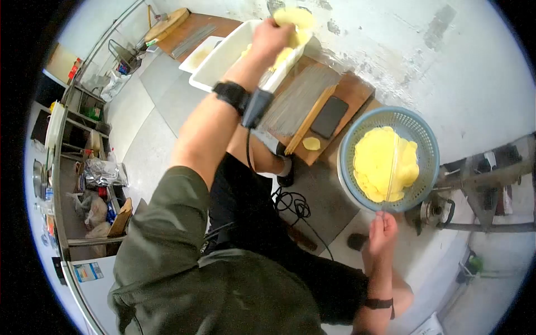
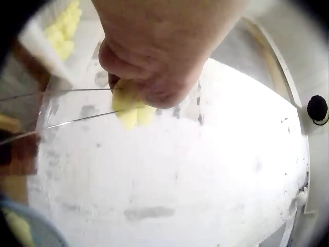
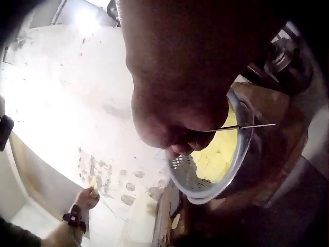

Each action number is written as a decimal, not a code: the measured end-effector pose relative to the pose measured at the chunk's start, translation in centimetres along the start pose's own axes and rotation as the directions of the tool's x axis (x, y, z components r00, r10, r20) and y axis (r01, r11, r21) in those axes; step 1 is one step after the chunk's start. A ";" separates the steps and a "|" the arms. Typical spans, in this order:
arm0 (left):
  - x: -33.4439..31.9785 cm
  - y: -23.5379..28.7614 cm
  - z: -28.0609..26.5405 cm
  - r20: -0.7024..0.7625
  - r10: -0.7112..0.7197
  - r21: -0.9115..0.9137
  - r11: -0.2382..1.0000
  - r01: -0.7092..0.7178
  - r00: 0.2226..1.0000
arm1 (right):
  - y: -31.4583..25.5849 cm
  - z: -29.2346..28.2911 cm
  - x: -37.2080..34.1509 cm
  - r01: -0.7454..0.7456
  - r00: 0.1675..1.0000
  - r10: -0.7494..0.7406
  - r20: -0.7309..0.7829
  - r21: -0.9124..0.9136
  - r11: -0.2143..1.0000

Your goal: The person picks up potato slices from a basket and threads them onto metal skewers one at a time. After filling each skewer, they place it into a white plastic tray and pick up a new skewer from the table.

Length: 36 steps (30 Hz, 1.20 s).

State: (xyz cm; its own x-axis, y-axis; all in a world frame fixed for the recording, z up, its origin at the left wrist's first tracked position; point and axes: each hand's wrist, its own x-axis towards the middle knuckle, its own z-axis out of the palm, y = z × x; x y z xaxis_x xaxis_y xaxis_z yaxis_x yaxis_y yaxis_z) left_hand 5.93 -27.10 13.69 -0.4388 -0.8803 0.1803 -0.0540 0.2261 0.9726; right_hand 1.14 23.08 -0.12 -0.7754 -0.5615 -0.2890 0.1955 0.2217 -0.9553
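Observation:
In the head view my left hand [image 1: 272, 40] is raised over a long white tub [image 1: 204, 82], holding thin yellow slices [image 1: 296, 18]. The left wrist view shows yellow pieces [image 2: 131, 110] in its fingers, with two thin metal rods [image 2: 77, 120] running from them to the left edge. My right hand [image 1: 383, 231] is beside the near rim of a blue-grey perforated basket [image 1: 429, 137]. Its fingers pinch a thin rod, which also shows in the right wrist view [image 3: 252, 126]. A heap of yellow slices [image 1: 377, 162] fills the basket's middle.
Many thin grey rods [image 1: 304, 92] lie on a wooden board beside a wooden strip [image 1: 312, 118], a dark phone [image 1: 329, 117] and one yellow slice [image 1: 311, 144]. A black cable [image 1: 293, 204] coils on the floor. Cluttered shelves [image 1: 92, 241] stand at the left.

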 end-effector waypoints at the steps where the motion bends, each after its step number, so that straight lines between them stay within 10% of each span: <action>1: 2.0 0.3 -1.5 -0.004 0.030 0.026 0.999 -0.030 1.000 | 0.7 0.1 0.4 -0.024 0.999 0.025 -0.022 0.031 0.999; 9: 10.4 -7.6 -6.2 0.020 -0.039 0.404 0.915 0.027 0.999 | 0.6 1.6 2.2 -0.119 0.993 0.118 -0.022 -0.043 0.992; 11: 10.2 -8.7 -5.3 0.006 -0.088 0.718 0.694 0.058 0.996 | 0.7 2.0 3.2 -0.132 0.991 0.130 -0.030 -0.065 0.989; 19: 14.4 -15.9 -3.7 0.144 -0.085 0.593 0.805 -0.018 0.986 | 1.4 2.0 3.6 -0.168 0.983 0.169 -0.073 0.028 0.985; 21: 13.9 -16.5 -2.8 0.073 0.274 0.845 0.494 -0.206 0.959 | 1.5 1.7 3.5 -0.130 0.989 0.134 -0.063 0.056 0.990; 26: 3.5 -10.4 4.0 0.333 0.400 0.673 0.534 -0.512 0.854 | 0.3 1.6 2.9 -0.133 0.985 0.135 -0.109 0.026 0.991; 32: -8.0 -9.1 9.3 0.753 -0.201 0.598 0.605 -0.525 0.627 | -0.9 0.9 1.9 -0.027 0.983 0.051 -0.179 0.137 0.990; 36: -14.3 -11.1 13.2 0.798 -0.224 0.520 0.726 -0.451 0.560 | -1.2 -0.1 0.8 0.047 0.976 -0.014 -0.219 0.143 0.989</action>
State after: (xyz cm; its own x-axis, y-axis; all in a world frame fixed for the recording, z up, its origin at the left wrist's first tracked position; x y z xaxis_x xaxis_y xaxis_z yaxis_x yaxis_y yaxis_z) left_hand 0.94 -11.51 -1.66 -0.9493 -0.2104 -0.2336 -0.3073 0.7777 0.5484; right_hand 0.22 22.39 0.84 -0.8909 -0.3761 -0.2546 0.2430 0.0788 -0.9668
